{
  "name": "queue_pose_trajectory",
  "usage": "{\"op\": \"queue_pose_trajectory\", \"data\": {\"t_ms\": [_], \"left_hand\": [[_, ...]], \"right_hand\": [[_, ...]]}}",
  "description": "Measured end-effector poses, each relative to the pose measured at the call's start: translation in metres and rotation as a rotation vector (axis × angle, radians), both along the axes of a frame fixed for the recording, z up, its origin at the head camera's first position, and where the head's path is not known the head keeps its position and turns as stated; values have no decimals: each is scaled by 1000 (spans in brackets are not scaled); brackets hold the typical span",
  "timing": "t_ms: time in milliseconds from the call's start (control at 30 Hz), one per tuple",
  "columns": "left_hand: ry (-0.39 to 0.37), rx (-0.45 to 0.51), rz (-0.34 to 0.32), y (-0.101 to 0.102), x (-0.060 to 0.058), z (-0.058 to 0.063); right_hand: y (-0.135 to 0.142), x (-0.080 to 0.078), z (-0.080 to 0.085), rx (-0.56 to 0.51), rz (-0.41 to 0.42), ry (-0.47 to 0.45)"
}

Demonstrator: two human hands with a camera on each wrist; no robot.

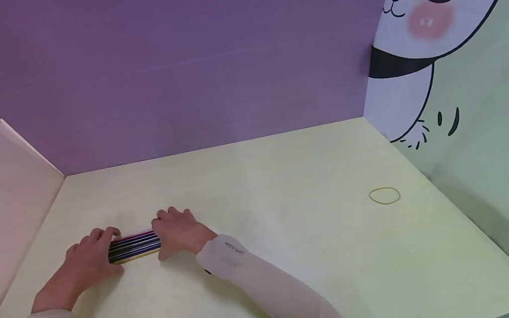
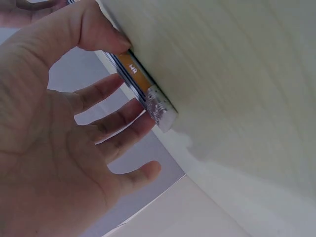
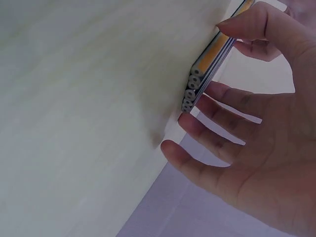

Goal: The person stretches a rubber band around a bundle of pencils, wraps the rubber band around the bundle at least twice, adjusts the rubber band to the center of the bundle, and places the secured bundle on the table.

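the left hand (image 1: 88, 259) and right hand (image 1: 180, 232) hold a row of pencils (image 1: 134, 246) from either end, each with its thumb on the near side and its fingers, spread a little apart, along the far side. the pencils lie side by side on the pale table (image 1: 284, 186), toward its left part, mostly dark and striped, with an orange-yellow one (image 3: 213, 53) along the thumb side. a thin yellow loop (image 1: 385, 203) lies well apart from them, near the table's right edge.
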State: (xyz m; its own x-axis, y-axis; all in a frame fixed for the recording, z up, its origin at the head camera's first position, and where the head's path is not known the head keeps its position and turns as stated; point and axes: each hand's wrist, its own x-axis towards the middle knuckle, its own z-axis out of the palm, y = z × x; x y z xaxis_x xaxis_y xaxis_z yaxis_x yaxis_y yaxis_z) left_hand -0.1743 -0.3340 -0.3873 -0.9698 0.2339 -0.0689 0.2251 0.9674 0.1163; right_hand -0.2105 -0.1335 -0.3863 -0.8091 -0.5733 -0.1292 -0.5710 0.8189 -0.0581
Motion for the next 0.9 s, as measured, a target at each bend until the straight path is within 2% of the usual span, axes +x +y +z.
{"op": "queue_pose_trajectory", "data": {"t_ms": [167, 400, 533, 600, 733, 800, 900], "left_hand": [[-7, 7, 9, 2, 0, -5], [-4, 14, -1, 1, -3, 0], [0, -14, -25, 3, 0, -1], [18, -33, -46, 6, 2, -2], [116, -57, -103, 13, 6, -4], [154, -60, -109, 16, 7, -6], [135, -58, -82, 20, 9, -7]], "right_hand": [[-2, 2, -3, 3, -11, 16], [-8, 0, 5, -17, -19, 21], [-10, 1, 5, 5, -17, 22], [-11, 2, 4, 10, -10, 30], [-13, 1, 1, 29, -1, 63], [-14, 1, -1, 54, -4, 73], [-15, 2, -2, 91, -10, 74]]}}
